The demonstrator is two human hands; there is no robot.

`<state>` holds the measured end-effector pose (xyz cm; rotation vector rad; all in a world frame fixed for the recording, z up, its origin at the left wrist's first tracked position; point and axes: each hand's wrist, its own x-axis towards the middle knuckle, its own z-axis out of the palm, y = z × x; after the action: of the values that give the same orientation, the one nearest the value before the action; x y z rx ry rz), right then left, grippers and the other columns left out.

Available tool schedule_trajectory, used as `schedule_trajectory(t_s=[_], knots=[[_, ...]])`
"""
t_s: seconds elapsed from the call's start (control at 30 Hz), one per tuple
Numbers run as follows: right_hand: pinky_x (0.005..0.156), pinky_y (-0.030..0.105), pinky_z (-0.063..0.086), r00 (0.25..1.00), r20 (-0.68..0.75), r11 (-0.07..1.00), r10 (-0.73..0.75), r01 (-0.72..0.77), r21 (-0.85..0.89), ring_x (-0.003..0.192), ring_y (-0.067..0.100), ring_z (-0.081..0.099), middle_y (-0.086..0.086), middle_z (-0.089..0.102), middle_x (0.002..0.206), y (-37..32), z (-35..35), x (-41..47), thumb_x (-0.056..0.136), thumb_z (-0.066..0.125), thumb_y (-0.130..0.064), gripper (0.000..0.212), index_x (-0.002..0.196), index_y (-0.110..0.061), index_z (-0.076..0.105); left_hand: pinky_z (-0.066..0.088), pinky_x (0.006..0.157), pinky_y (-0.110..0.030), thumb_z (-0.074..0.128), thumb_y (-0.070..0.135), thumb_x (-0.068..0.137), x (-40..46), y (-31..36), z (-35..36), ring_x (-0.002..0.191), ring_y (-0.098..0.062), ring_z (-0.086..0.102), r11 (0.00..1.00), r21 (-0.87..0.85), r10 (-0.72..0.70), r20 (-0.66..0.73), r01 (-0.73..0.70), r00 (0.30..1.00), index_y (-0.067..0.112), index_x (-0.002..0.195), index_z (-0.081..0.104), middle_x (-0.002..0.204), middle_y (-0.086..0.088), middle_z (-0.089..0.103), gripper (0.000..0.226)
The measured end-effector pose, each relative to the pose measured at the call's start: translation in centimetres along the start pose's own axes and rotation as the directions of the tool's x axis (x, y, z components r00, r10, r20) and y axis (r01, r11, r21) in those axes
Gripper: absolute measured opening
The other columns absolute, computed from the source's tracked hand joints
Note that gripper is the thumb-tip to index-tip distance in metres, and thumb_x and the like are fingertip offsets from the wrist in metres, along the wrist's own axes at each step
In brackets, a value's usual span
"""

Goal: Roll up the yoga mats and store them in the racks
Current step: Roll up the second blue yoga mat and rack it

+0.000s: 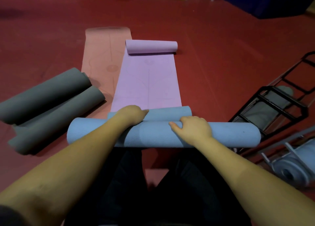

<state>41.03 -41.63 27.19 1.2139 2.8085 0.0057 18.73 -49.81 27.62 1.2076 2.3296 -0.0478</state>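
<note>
One head-worn wide-angle view looks forward and steeply down, close over the forearms at lower frame, with red floor [213, 38] stretching to the upper edge.

Dark red floor [213, 43], blue padded block [265, 2] at the far right, dark trousers [129, 183] below.
</note>
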Motion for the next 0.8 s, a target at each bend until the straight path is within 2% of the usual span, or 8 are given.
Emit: schedule_trajectory(t_s=[0.1,0.17,0.23,0.4,0.5,0.63,0.73,0.8], knots=[[0.074,0.035,0.037,0.998,0.055,0.998,0.011,-0.015,0.063,0.103,0.029,0.061,0.007,0.068,0.109,0.0,-0.4,1.1,0.093,0.029,-0.069,0.064,0.101,-0.018,0.066,0.04,0.077,-0.035,0.027,0.043,0.105,-1.3,0.0,0.4,0.097,-0.035,0.06,0.994,0.101,0.078,-0.358,-0.044,0.93,0.004,0.096,0.068,0.106,-0.017,0.067,0.057],[0.077,0.035,0.04,0.996,0.084,0.996,0.022,-0.029,0.079,0.105,0.029,0.061,0.007,0.068,0.111,0.0,-0.5,1.5,0.093,0.028,-0.069,0.066,0.104,-0.017,0.066,0.039,0.072,-0.035,0.028,0.042,0.105,-2.2,-0.3,0.9,0.091,-0.035,0.06,0.994,0.099,0.091,-0.449,-0.052,0.889,0.006,0.09,0.068,0.098,-0.014,0.068,0.055],[0.078,0.035,0.042,0.992,0.124,0.994,0.027,-0.039,0.099,0.106,0.029,0.061,0.008,0.068,0.112,0.0,-0.5,2.0,0.093,0.026,-0.07,0.068,0.104,-0.017,0.067,0.044,0.074,-0.038,0.028,0.045,0.104,-3.0,-0.8,1.8,0.091,-0.035,0.061,0.995,0.091,0.083,-0.485,-0.044,0.871,0.008,0.09,0.068,0.096,-0.013,0.068,0.056],[0.085,0.036,0.042,0.962,0.272,0.991,0.017,-0.051,0.12,0.112,0.03,0.059,0.012,0.064,0.124,0.6,-0.9,4.3,0.092,0.023,-0.07,0.075,0.11,-0.014,0.069,0.043,0.085,-0.044,0.017,0.057,0.094,-5.4,-1.7,4.7,0.088,-0.034,0.062,0.972,0.226,0.167,-0.457,-0.067,0.874,0.015,0.083,0.065,0.088,-0.01,0.07,0.064],[0.089,0.038,0.042,0.945,0.327,0.99,0.024,-0.068,0.122,0.115,0.03,0.057,0.012,0.062,0.13,0.4,-1.1,4.9,0.091,0.022,-0.071,0.078,0.119,-0.014,0.067,0.04,0.091,-0.044,0.012,0.06,0.094,-5.1,-1.2,3.6,0.101,-0.031,0.06,0.975,0.223,0.109,-0.401,-0.018,0.91,0.016,0.096,0.066,0.102,-0.008,0.069,0.071],[0.099,0.038,0.04,0.919,0.395,0.988,0.008,-0.068,0.139,0.124,0.031,0.053,0.015,0.054,0.141,0.0,-2.2,5.3,0.094,0.023,-0.067,0.077,0.132,-0.012,0.06,0.037,0.095,-0.045,0.023,0.052,0.102,-4.6,-0.6,2.3,0.11,-0.03,0.057,0.973,0.228,0.105,-0.382,-0.016,0.918,0.014,0.109,0.064,0.114,-0.009,0.066,0.056],[0.108,0.038,0.034,0.858,0.513,0.981,-0.022,-0.081,0.178,0.133,0.029,0.045,0.013,0.045,0.15,-0.2,-2.9,5.2,0.095,0.025,-0.064,0.073,0.14,-0.013,0.053,0.038,0.097,-0.043,0.019,0.054,0.102,-5.0,-1.1,1.6,0.112,-0.032,0.058,0.98,0.197,0.081,-0.318,-0.018,0.945,0.015,0.107,0.065,0.118,-0.012,0.066,0.06],[0.107,0.038,0.032,0.797,0.603,0.967,-0.043,-0.12,0.227,0.133,0.027,0.045,0.011,0.044,0.151,-0.2,-3.1,4.8,0.095,0.029,-0.063,0.069,0.14,-0.017,0.054,0.04,0.097,-0.041,0.017,0.057,0.102,-5.4,-1.3,1.4,0.114,-0.032,0.058,0.989,0.149,0.051,-0.235,-0.015,0.971,0.017,0.105,0.066,0.12,-0.012,0.066,0.064]])
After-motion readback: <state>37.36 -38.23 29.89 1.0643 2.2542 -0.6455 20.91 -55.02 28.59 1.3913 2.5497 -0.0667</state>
